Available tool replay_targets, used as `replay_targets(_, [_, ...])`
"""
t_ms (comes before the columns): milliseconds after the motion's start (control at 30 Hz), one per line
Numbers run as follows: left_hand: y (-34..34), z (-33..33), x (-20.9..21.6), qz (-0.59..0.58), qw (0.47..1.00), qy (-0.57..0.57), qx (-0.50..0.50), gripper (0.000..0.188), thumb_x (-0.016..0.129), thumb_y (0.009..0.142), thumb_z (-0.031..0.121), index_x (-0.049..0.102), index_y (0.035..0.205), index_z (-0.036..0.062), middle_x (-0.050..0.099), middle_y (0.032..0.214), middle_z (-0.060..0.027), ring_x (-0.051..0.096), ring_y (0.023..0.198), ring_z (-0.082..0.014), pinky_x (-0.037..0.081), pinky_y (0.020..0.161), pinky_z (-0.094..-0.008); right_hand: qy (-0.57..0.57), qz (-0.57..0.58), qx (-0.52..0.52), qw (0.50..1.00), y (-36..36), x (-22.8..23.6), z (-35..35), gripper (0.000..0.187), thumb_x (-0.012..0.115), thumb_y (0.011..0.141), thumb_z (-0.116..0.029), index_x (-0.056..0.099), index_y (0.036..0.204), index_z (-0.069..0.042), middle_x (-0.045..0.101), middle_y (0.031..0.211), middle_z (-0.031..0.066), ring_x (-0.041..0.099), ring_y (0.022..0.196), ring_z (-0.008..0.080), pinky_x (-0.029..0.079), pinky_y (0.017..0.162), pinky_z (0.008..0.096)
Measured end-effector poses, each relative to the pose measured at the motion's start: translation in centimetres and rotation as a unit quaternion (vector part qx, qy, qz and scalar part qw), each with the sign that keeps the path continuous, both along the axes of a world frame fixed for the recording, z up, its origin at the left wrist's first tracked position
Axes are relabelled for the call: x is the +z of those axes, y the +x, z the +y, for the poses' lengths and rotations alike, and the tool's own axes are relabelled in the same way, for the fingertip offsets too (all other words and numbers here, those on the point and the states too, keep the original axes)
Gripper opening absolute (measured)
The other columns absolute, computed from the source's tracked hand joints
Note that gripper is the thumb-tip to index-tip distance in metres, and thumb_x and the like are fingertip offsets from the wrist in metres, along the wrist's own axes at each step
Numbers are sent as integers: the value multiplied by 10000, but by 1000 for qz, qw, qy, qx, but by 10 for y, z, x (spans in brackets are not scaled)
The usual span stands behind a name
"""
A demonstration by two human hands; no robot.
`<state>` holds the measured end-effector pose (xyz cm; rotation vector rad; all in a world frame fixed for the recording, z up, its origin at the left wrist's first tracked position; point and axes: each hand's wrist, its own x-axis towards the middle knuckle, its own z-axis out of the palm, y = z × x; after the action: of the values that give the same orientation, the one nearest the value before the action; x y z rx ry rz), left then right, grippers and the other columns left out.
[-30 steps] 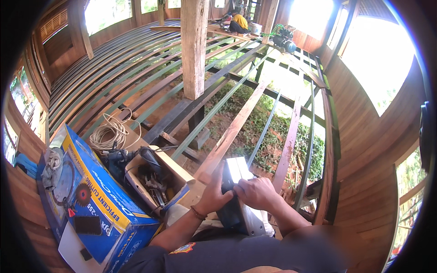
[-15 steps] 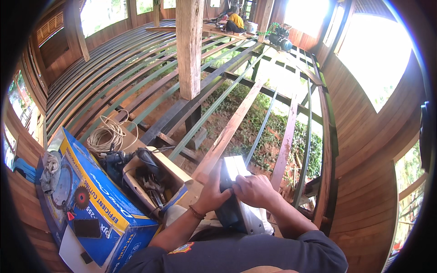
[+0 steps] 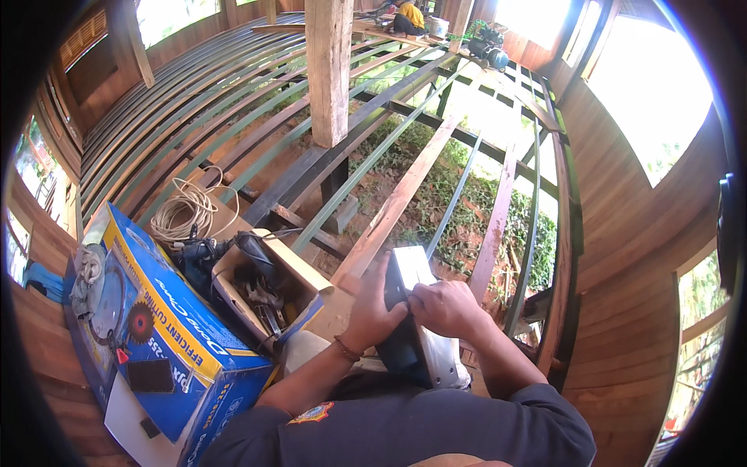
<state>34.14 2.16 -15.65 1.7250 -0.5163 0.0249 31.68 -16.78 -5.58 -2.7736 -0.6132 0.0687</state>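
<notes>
The view has tipped slightly downward; before the person's torso point(image 3: 405, 428), the left hand point(image 3: 373, 311) grips a black-and-silver box-shaped case point(image 3: 406, 354) by its dark side, the right hand point(image 3: 447, 307) curled closed on its silver edge.

Black-and-silver case point(image 3: 422, 344) partly hidden under the right hand point(image 3: 447, 306)

The floor is an open frame of long joists point(image 3: 397, 204), topped at the far end by loose planks point(image 3: 369, 29) on which a person in yellow point(image 3: 410, 17) crouches. Near the left, a tan board point(image 3: 226, 226) bears a coil of pale cable point(image 3: 185, 214) and an open cardboard box point(image 3: 292, 268); just beside, a large blue-and-yellow box point(image 3: 187, 323) carries a crumpled grey cloth point(image 3: 90, 270) and a dark rectangular pad point(image 3: 150, 376).
</notes>
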Motion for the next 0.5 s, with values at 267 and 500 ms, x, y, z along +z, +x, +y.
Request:
replay_targets(267, [-21, -3, 26, -15, 998, 54, 42, 998, 726, 846, 239, 211, 1664, -7, 448, 1552, -296, 451, 1438, -462, 384, 1203, -496, 67, 30, -17, 997, -9, -3, -10, 214, 637, 958, -278, 677, 971, -68, 710, 799, 209, 707, 764, 445, 566, 694, 544])
replay_targets(500, [-14, 17, 5, 27, 999, 4, 26, 977, 749, 874, 217, 226, 1666, -14, 396, 1627, -272, 407, 1509, -389, 375, 1214, -477, 71, -20, -20, 997, -6, -19, 6, 221, 618, 963, -291, 659, 919, -78, 705, 757, 183, 703, 700, 413, 553, 625, 529])
